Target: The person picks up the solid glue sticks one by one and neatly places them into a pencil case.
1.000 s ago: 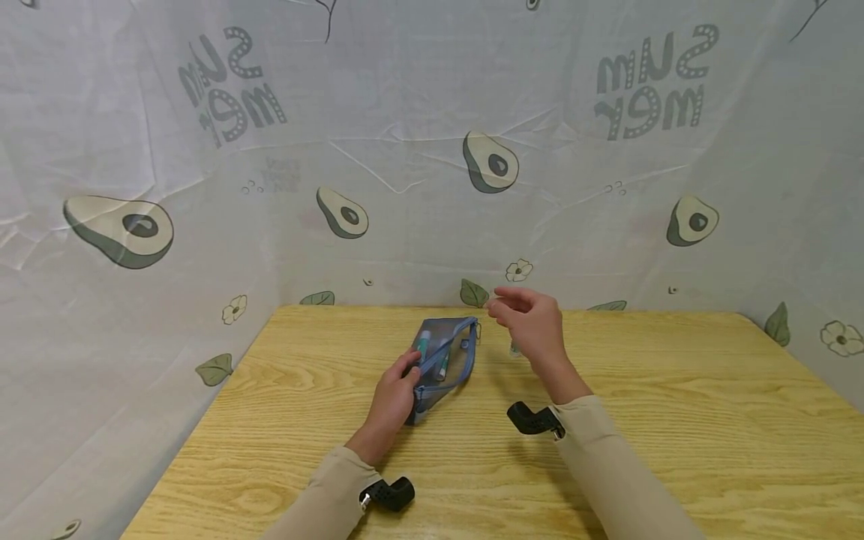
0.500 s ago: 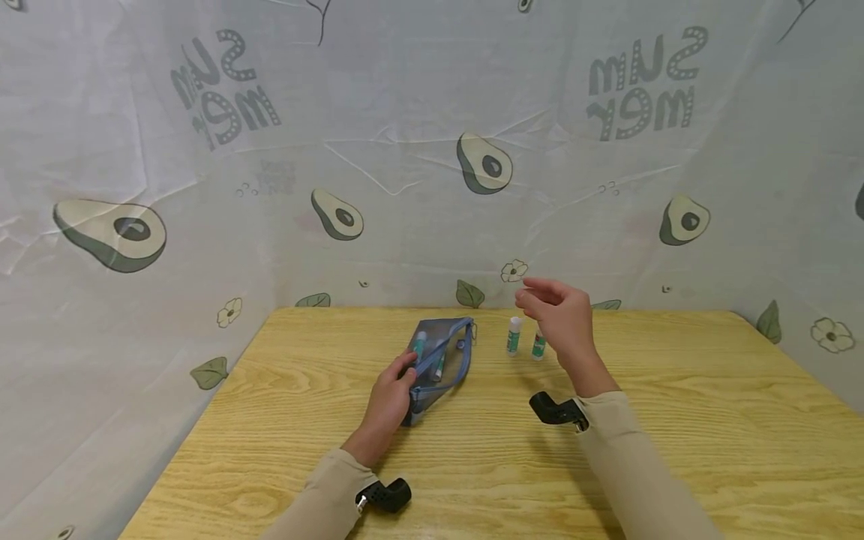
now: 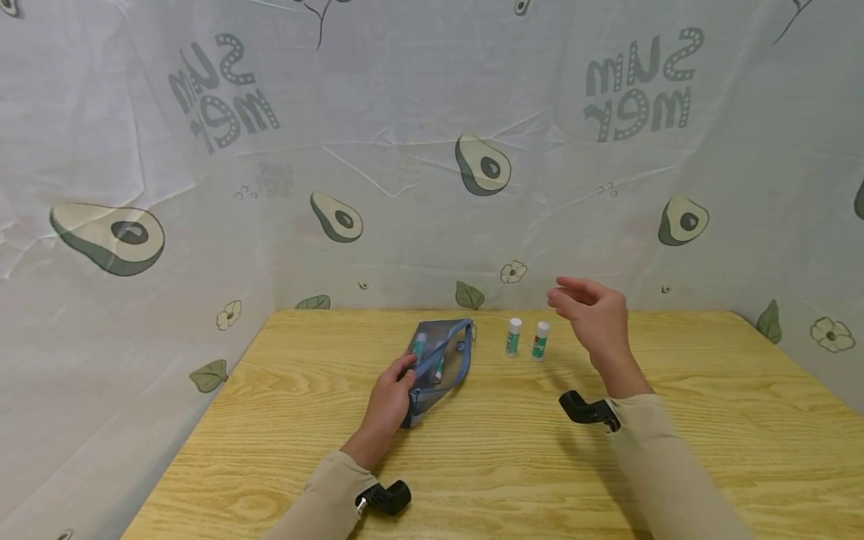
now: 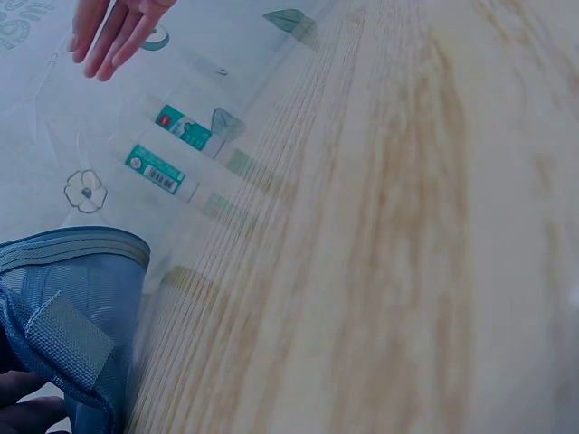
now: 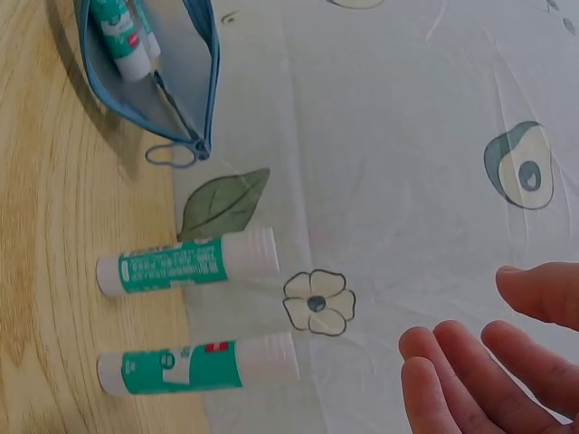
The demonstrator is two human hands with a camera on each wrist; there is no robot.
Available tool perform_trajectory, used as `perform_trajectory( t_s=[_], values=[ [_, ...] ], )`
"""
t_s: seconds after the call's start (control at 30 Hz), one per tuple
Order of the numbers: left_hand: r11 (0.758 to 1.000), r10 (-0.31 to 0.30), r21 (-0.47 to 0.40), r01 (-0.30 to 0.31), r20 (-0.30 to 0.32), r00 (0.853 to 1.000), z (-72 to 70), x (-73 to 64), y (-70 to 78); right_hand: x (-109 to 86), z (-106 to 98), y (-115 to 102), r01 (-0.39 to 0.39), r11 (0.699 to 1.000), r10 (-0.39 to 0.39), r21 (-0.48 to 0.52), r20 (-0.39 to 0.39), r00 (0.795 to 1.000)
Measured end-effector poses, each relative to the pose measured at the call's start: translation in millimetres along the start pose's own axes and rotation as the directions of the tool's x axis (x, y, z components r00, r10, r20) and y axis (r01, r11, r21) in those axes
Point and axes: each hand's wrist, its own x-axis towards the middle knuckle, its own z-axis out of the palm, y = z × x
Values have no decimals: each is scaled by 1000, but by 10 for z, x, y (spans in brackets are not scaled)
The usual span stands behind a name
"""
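My left hand (image 3: 390, 394) grips a blue see-through zip pencil pouch (image 3: 466, 364) by its near left side, thumb at the opening. The pouch's mouth gapes to the right, and green-and-white glue sticks show inside it; in the right wrist view one such glue stick (image 5: 118, 41) lies near the opening. Two more, a left glue stick (image 3: 514, 339) and a right glue stick (image 3: 540, 343), stand upright on the table beyond the pouch. My right hand (image 3: 597, 319) hovers right of them with nothing in it, fingers loosely bent and apart from the thumb (image 5: 543, 294).
The wood-grain table (image 3: 304, 465) ends at a pale hanging cloth (image 3: 405, 255) printed with avocados, close behind the standing glue sticks. A metal clip (image 5: 172, 155) hangs from the pouch's zip end. A black wrist mount (image 3: 587, 411) juts from each sleeve.
My right hand has moved right, away from the pouch, and both standing glue sticks have come into full view. My left hand and the pouch have stayed put.
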Motion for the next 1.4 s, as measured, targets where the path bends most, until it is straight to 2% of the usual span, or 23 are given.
perform_trajectory(
  t_s=[0.17,0.4,0.57,0.7,0.8,1.13,1.4],
  values=[
    [1000,-2,-6,2,3,1000,1,-24,7,-13,-51,43,12,999,-12,-36,-14,1000],
    [1000,-26,10,26,-7,1000,-11,-34,-15,-20,-12,158,-41,992,40,-116,-12,999],
    [1000,-16,9,16,-4,1000,-8,-31,-32,-29,64,265,-95,990,101,-108,59,993],
    [1000,-14,5,14,-2,1000,-2,-37,-38,-43,146,360,-165,982,176,-94,125,976],
    [1000,-15,7,15,-6,1000,3,-41,-45,-54,197,428,-193,976,206,-102,140,968],
    [1000,-7,-2,7,-3,1000,25,-10,-59,-78,245,563,-185,968,208,-168,131,969],
    [1000,-9,-4,9,-12,1000,25,-13,-46,-83,275,618,-181,963,200,-197,82,976]
  ],
)
